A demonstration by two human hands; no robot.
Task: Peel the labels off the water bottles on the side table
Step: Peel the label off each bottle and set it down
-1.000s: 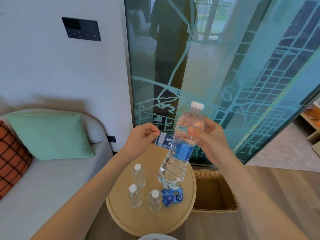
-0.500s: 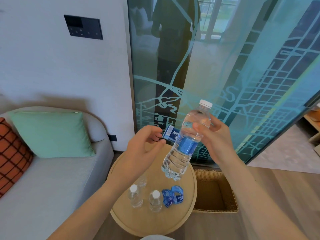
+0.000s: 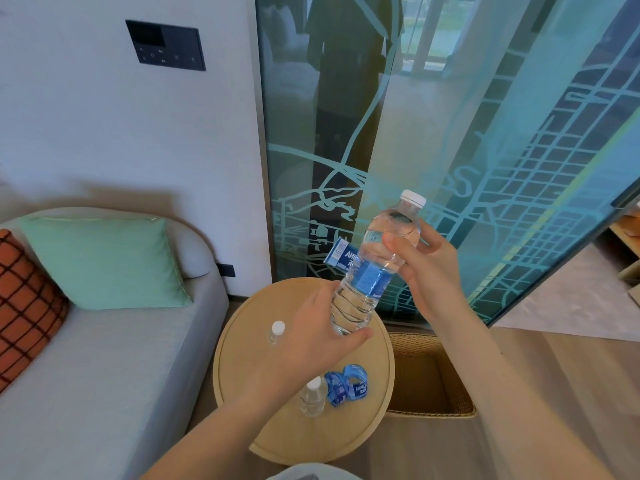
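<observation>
A clear water bottle (image 3: 358, 303) with a white cap is held tilted above the round wooden side table (image 3: 239, 344). My right hand (image 3: 427, 271) grips its upper part just below the neck. My left hand (image 3: 317, 337) cups its base, thumb underneath. The bottle's blue label (image 3: 370, 278) is partly peeled; a loose flap (image 3: 341, 254) sticks out to the left, touched by neither hand. Two small bare bottles (image 3: 277, 332) (image 3: 313, 396) stand on the table. Crumpled peeled blue labels (image 3: 348, 384) lie beside the nearer one.
A wicker basket (image 3: 429, 375) sits on the floor right of the table. On the left a grey sofa (image 3: 104, 375) holds a green cushion (image 3: 104, 261) and an orange checked cushion (image 3: 24, 303). A patterned glass panel (image 3: 450, 150) stands behind the table.
My left hand let go of the label flap and dropped to the bottle's base. The flap now hangs free. My left arm now hides more of the table's small bottles.
</observation>
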